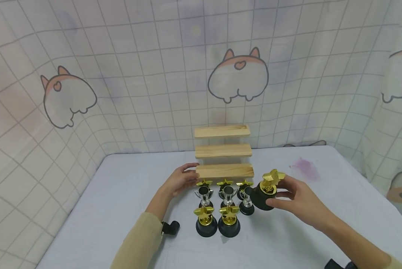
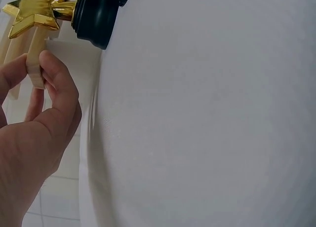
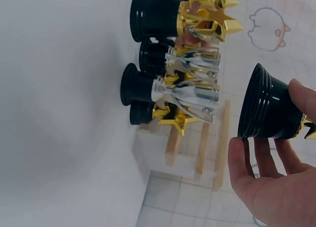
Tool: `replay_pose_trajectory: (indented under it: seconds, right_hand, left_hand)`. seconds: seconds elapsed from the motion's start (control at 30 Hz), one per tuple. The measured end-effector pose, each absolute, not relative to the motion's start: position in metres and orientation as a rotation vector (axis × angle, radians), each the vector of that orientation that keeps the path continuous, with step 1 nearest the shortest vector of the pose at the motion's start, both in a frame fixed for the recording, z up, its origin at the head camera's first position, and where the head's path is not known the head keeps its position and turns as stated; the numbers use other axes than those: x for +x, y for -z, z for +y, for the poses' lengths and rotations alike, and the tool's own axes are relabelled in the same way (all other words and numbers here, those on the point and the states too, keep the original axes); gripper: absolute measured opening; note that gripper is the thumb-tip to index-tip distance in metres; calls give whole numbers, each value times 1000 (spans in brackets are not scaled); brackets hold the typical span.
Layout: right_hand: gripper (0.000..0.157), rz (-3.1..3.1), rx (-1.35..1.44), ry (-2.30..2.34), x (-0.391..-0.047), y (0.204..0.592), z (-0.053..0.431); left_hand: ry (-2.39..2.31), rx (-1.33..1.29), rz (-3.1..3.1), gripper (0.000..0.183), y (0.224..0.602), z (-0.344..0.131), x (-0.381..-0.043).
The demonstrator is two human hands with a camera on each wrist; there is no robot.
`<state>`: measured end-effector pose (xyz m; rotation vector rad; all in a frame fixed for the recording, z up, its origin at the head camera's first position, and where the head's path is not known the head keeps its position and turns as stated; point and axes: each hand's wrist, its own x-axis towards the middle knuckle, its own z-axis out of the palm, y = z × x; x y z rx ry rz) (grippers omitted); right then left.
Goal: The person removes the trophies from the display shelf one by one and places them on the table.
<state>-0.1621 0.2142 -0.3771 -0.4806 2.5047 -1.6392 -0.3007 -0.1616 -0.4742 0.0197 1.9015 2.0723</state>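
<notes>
My right hand (image 1: 299, 198) holds a gold star trophy (image 1: 267, 189) by its black base, raised above the table and tilted. In the right wrist view, fingers and thumb grip that black base (image 3: 269, 103) from both sides. My left hand (image 1: 180, 179) pinches the left end of the lowest board of a wooden tiered shelf (image 1: 224, 171); the left wrist view shows thumb and fingertips on the board end (image 2: 35, 71). Between the hands stand three silver cup trophies (image 1: 228, 192) in a row. Two gold star trophies (image 1: 229, 224) stand before them, and three more gold star trophies (image 1: 225, 183) behind, partly hidden.
The shelf's middle board (image 1: 223, 151) and top board (image 1: 222, 131) rise in steps at the table's back edge. A white cloth covers the table (image 1: 113, 209), with a pink stain (image 1: 305, 169) at back right. Behind hangs a grid-patterned curtain (image 1: 147, 82).
</notes>
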Motion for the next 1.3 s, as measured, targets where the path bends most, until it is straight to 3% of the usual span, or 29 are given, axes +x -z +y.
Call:
replay_pose_trajectory:
  seconds: [1.3]
  right_hand:
    - [59,2398,-400,1517,-157,457,189]
  left_hand:
    - [-2074,3,1877,56,474,-162,-300]
